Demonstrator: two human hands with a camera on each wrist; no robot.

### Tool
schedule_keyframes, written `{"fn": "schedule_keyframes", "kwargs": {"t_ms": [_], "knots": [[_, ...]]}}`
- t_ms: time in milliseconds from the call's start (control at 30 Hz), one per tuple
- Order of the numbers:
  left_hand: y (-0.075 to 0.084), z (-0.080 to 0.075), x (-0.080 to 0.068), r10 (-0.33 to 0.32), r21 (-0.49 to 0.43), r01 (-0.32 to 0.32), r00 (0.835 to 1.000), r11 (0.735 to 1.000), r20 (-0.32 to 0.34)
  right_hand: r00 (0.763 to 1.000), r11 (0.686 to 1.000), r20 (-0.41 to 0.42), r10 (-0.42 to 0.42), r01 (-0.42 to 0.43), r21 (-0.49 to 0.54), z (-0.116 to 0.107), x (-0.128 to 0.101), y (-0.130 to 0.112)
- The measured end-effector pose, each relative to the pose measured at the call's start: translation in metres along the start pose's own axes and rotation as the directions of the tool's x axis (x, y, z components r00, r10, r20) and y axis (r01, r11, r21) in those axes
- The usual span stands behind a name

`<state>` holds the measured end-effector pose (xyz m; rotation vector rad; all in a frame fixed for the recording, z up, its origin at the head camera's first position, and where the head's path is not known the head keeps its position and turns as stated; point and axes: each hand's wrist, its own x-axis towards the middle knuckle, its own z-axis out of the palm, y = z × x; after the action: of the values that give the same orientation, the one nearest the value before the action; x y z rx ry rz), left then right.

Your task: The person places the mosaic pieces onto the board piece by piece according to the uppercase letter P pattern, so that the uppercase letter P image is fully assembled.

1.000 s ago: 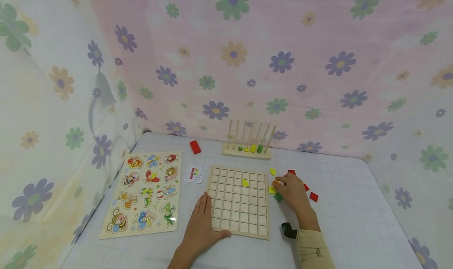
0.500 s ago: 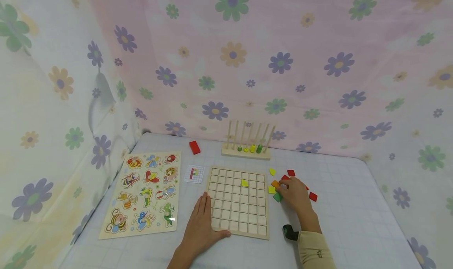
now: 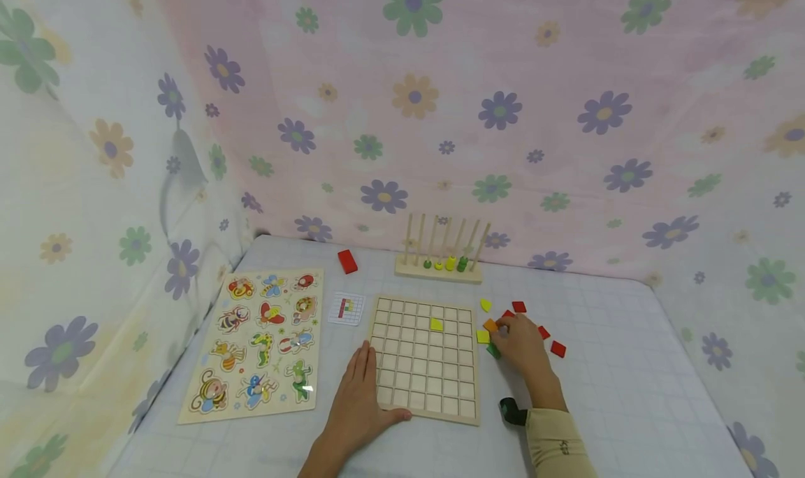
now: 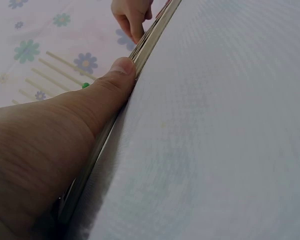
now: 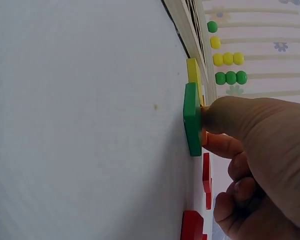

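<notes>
A wooden grid board (image 3: 423,356) lies in front of me with one yellow tile (image 3: 436,324) set in it. My left hand (image 3: 361,401) rests flat at the board's near left corner, its thumb (image 4: 117,75) pressed along the front edge (image 4: 155,35). My right hand (image 3: 518,342) is just right of the board among loose tiles. Its fingers are curled, and thumb and forefinger tips pinch a green tile (image 5: 192,120) lying on the table. An orange tile (image 3: 490,324) and a yellow tile (image 3: 482,337) lie beside those fingertips.
Red tiles (image 3: 557,349) lie right of the hand. A peg rack with green and yellow beads (image 3: 440,263) stands behind the board, with a red block (image 3: 346,261) to its left. An animal puzzle (image 3: 260,342) and a pattern card (image 3: 346,308) lie left. Flowered cloth walls enclose the table.
My right hand has drawn back slightly from the orange tile and settled over the green tile, now partly covered. The left hand has not moved.
</notes>
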<state>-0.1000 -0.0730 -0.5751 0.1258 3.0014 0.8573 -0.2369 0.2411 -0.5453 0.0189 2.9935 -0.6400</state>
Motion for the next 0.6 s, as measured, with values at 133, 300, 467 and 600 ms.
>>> {"fn": "schedule_keyframes", "kwargs": {"t_ms": [133, 300, 467, 600], "knots": [[-0.0008, 0.0008, 0.0001, -0.001, -0.004, 0.001, 1.0, 1.0, 0.002, 1.0, 1.0, -0.004, 0.005, -0.005, 0.009, 0.0001, 0.0003, -0.0025], [-0.0005, 0.0002, -0.0008, -0.001, -0.015, 0.001, 1.0, 1.0, 0.005, 1.0, 1.0, -0.01, 0.008, -0.008, 0.019, -0.0004, -0.0015, -0.0033], [0.0002, -0.0015, -0.0004, -0.003, -0.016, 0.003, 1.0, 1.0, 0.003, 1.0, 1.0, -0.029, -0.001, 0.002, 0.023, -0.0021, -0.0016, -0.0036], [0.0004, -0.0016, -0.0003, -0.006, -0.024, 0.006, 1.0, 1.0, 0.004, 0.998, 0.999, -0.052, -0.044, 0.044, 0.0, -0.0042, -0.0005, -0.0054]]}}
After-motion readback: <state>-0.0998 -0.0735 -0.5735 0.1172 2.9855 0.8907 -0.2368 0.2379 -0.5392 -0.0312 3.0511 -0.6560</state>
